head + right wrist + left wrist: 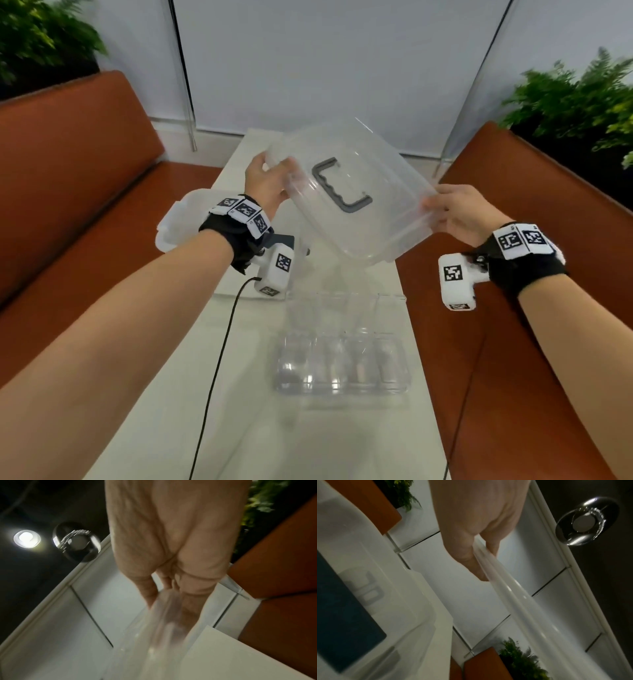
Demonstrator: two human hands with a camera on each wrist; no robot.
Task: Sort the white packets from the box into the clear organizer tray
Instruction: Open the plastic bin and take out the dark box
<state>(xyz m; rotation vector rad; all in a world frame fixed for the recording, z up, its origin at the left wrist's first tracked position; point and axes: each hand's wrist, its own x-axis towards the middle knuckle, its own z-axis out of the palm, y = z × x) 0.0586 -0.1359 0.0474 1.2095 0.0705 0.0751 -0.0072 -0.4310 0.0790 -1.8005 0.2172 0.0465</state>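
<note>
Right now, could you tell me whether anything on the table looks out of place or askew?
Only the clear plastic lid with the grey handle: both hands, left and right, hold it tilted in mid-air above the white table. The clear organizer tray lies flat; nothing looks spilled or damaged.

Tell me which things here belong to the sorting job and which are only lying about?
Job: clear lid, held by left hand and right hand; box; clear organizer tray.
Lying about: orange benches, plants, black cable.
</note>
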